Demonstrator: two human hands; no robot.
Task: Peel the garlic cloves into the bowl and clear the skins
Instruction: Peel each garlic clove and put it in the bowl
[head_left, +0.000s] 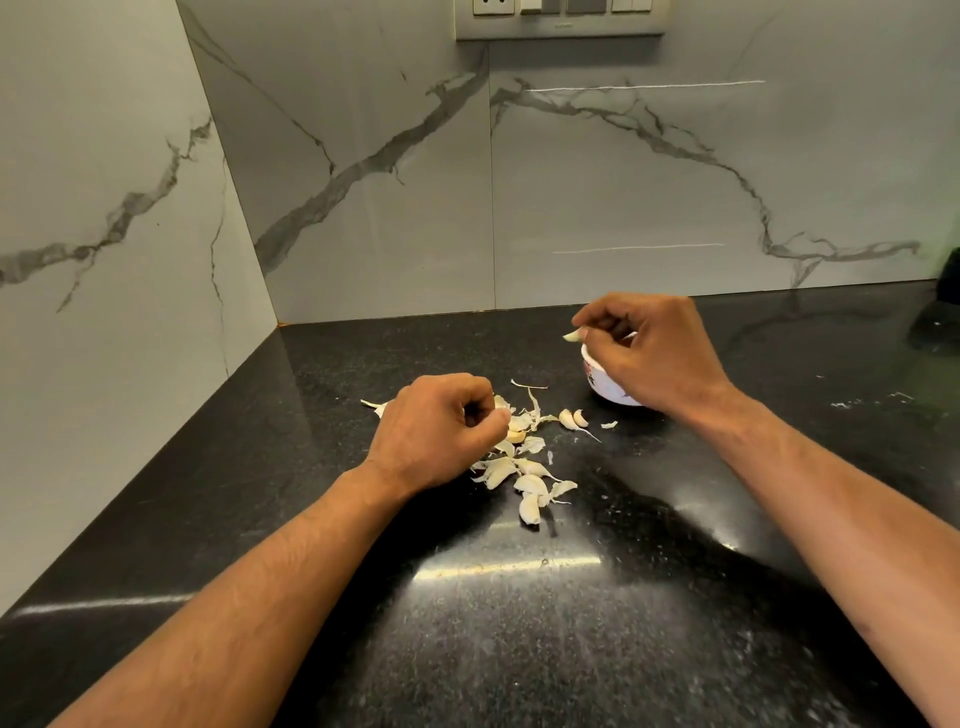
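My right hand (649, 353) hovers over the small white bowl (597, 382) at the back right and pinches a pale garlic clove (571, 336) at its fingertips, just left of the bowl's rim. Most of the bowl is hidden by that hand. My left hand (436, 431) is curled into a loose fist at the left edge of a heap of garlic cloves and papery skins (524, 467) on the black counter; whether it holds a piece I cannot tell. Two cloves (574, 418) lie between the heap and the bowl.
The black speckled counter (519, 623) runs into a corner of marble-patterned walls (363, 182) at the back and left. A switch panel (558, 18) sits high on the back wall. A dark object (948, 286) shows at the far right edge.
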